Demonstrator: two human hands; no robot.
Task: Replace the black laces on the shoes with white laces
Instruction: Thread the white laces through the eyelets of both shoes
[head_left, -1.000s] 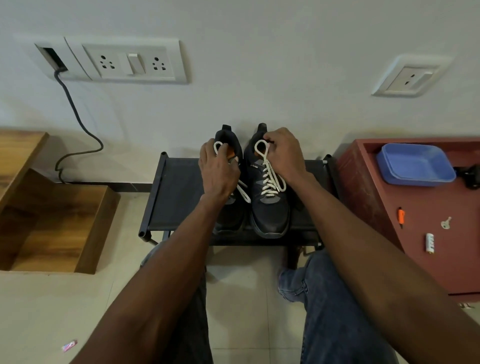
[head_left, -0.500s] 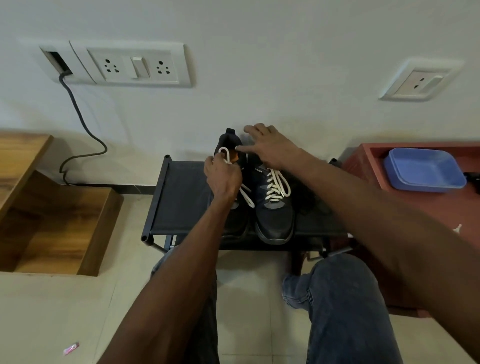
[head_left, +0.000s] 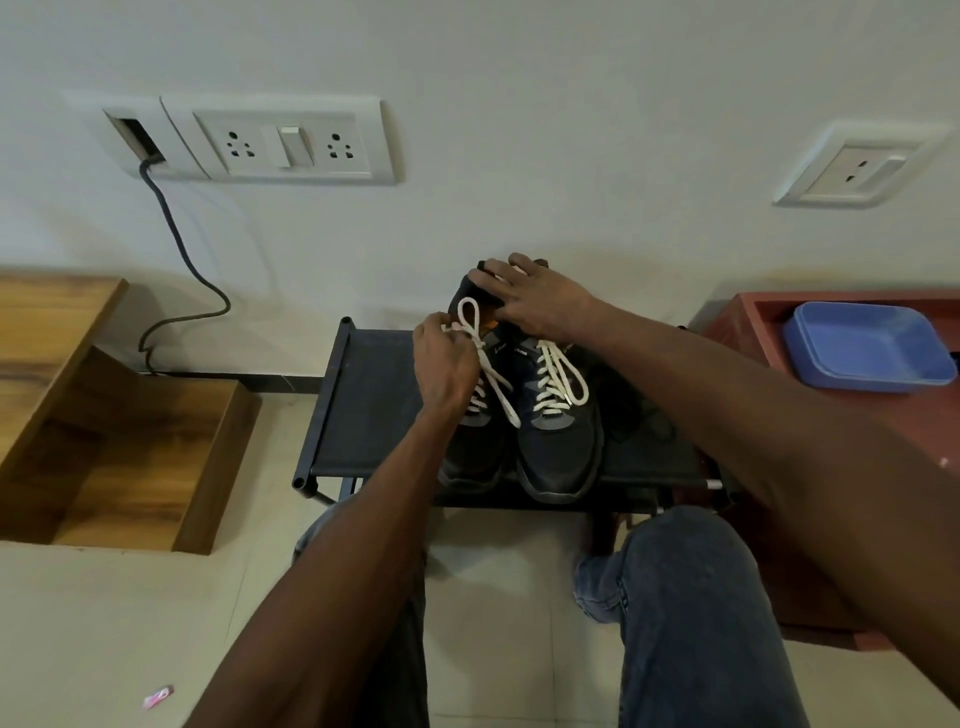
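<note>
A low dark rack (head_left: 374, 405) stands against a pale wall, flanked by wooden steps (head_left: 109, 415) on the left and a red cabinet (head_left: 748, 317) on the right that carries a blue tray (head_left: 867, 345). A double socket plate (head_left: 283, 140) with a grey cable (head_left: 176, 234) hanging from the box beside it, and a second single socket (head_left: 862, 166), sit on the wall above. A small pink scrap (head_left: 157, 697) lies on the floor tiles.

Two dark shoes (head_left: 558, 441) rest side by side on the rack, toes toward the person, both threaded with white laces (head_left: 558, 374). The left forearm crosses over most of the left shoe. The left hand (head_left: 444, 358) pinches the white lace at that shoe's knot, a loop standing just beyond its fingertips. The right hand (head_left: 535, 299) lies with relaxed, spread fingers over the shoe collars, apparently touching the left shoe's heel. A dark tangle on the rack to the right may be the black laces, though it is too dim to tell.
</note>
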